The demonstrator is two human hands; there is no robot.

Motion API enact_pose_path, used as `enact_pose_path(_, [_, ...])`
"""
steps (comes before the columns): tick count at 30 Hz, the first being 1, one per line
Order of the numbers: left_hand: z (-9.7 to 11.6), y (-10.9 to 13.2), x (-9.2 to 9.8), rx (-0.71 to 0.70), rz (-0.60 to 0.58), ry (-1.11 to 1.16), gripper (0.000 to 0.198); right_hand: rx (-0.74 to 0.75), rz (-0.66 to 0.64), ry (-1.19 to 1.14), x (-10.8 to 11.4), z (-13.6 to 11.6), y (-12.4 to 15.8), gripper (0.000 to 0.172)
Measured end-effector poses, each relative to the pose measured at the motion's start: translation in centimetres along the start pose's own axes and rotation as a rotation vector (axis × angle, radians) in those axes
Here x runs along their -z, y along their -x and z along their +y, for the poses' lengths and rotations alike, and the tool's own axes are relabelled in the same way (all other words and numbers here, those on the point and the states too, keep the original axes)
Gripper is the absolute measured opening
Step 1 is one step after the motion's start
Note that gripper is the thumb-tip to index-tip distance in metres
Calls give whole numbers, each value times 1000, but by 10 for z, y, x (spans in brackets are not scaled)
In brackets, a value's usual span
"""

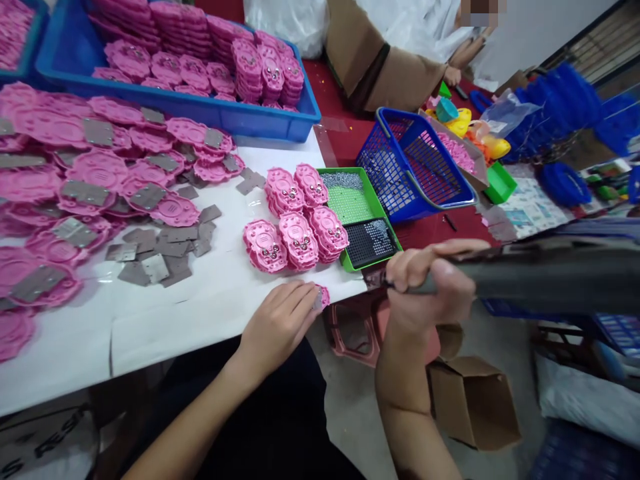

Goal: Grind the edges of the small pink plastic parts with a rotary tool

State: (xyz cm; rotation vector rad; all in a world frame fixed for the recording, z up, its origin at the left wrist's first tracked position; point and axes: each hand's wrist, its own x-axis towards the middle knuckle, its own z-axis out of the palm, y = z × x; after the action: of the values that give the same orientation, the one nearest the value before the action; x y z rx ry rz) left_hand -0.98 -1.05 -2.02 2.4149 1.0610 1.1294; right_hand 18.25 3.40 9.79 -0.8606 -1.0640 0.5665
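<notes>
My left hand lies at the near edge of the white table, fingers together over a pink plastic part that it holds down with a grey metal plate on it. My right hand is wrapped round the grip of a dark electric screwdriver, whose tip points left toward the pink part. Stacks of finished pink parts with small screws stand just beyond my left hand. A green tray of small screws and a black screw grid sit beside them.
Loose pink parts topped with grey plates cover the table's left side, with spare grey plates. A blue bin of pink parts stands behind. A blue basket is to the right. Another person sits across. Cardboard boxes lie on the floor.
</notes>
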Motion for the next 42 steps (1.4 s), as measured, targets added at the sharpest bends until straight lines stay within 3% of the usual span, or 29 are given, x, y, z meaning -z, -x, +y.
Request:
enact_pose_path(3, [0, 0, -2, 3, 18, -7, 29, -74, -185, -49, -10, -4, 31, 9])
enact_pose_path(6, [1, 0, -2, -9, 34, -19, 23, -106, -254, -94, -16, 6, 42, 9])
enact_pose_path(26, [1, 0, -2, 14, 35, 6, 18, -198, -271, -67, -26, 20, 46, 11])
enact_pose_path(42, [1, -3, -1, -7, 53, -22, 17, -172, -260, -49, -27, 18, 49, 11])
